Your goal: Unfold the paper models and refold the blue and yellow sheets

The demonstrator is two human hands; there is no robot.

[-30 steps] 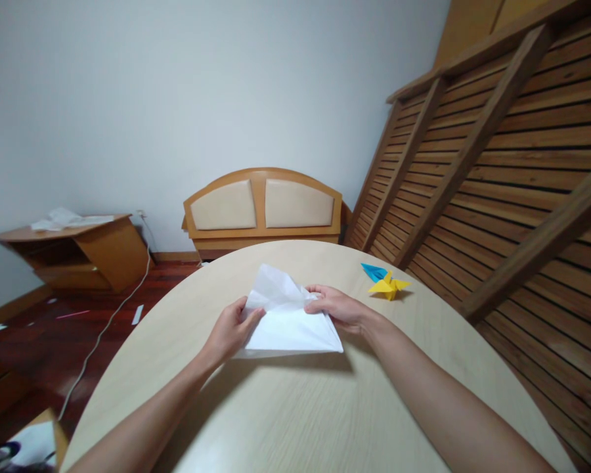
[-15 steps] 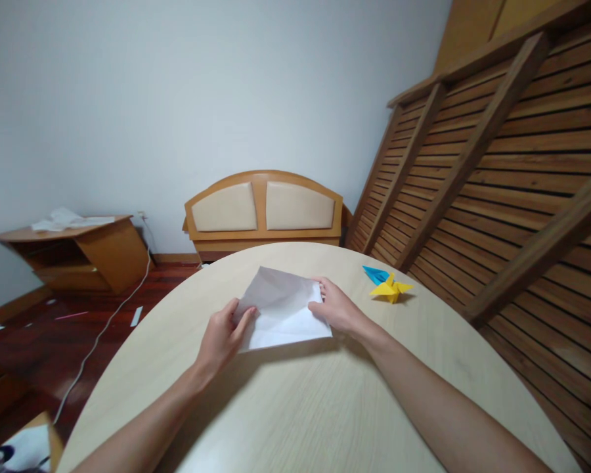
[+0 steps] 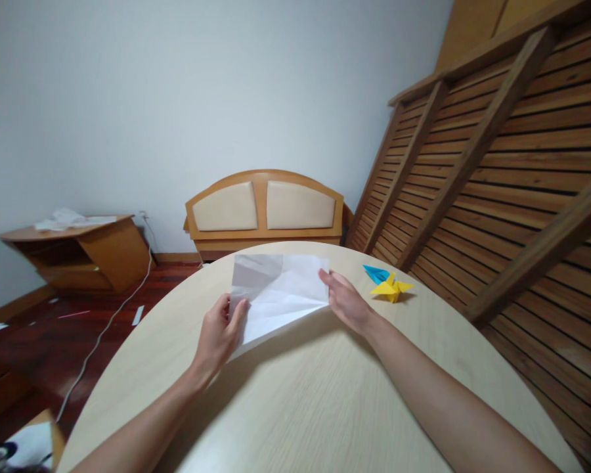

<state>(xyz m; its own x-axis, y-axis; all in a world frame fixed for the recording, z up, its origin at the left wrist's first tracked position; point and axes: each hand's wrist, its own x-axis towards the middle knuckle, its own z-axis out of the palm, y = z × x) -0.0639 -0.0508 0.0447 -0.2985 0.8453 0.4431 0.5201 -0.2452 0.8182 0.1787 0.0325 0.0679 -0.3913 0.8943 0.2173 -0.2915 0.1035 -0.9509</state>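
Fingers, left hand (image 3: 217, 332): paper (image 3: 276, 295) is being pinched at its left side, thumb laid on the upper face, the other fingers being partly hidden behind the edge. Fingers, right hand (image 3: 347, 299): the same sheet is being pinched at its right edge, thumb on top, the rest being mostly concealed behind and below.

Paper: one white sheet, being held between the two hands above the table (image 3: 295, 407), near the far half of the top. Creases are being shown across its face; its upper left part is being shaded darker. Its near edge is being slanted, lower at the left hand, higher at the right. A shadow is being cast beneath it on the wood.

Table: one, round-edged, pale. Both forearms are being extended over it.

Folded figures: two, being borne by the table to the right of the right hand and apart from it. One yellow bird (image 3: 393, 288), wings being held outspread; one blue figure (image 3: 375, 274), being partly overlapped by it. Whether they are touching cannot be told.

Background: one headboard (image 3: 261, 203), two cream panels being framed in wood, beyond the table. One slatted frame (image 3: 473, 177), being leaned at the right. One desk (image 3: 123, 253) at the left, white sheets (image 3: 64, 219) being carried on its top. One pale cable (image 3: 113, 318), being trailed across the dark red floor (image 3: 167, 279).
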